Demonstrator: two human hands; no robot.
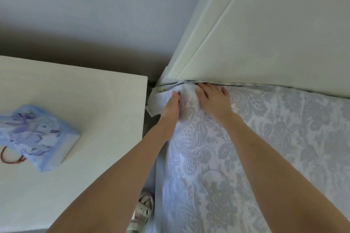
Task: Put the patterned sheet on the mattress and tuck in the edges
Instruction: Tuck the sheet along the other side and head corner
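Blue-grey paisley fabric sheet (pixel 265 138) lies spread. At the white panelled headboard (pixel 265 34), left hand (pixel 171 105) grips its untucked corner while right hand (pixel 215 99) presses flat-fingered.

The left forearm (pixel 132 166) and right forearm (pixel 265 157) are bare; one foot wears a white strappy sandal (pixel 143 212).

Pale grey-blue wall (pixel 94 5) behind; a white panelled headboard (pixel 274 34) at right; a white surface (pixel 85 109) at left bears a blue floral box (pixel 37 136); soft, even light.
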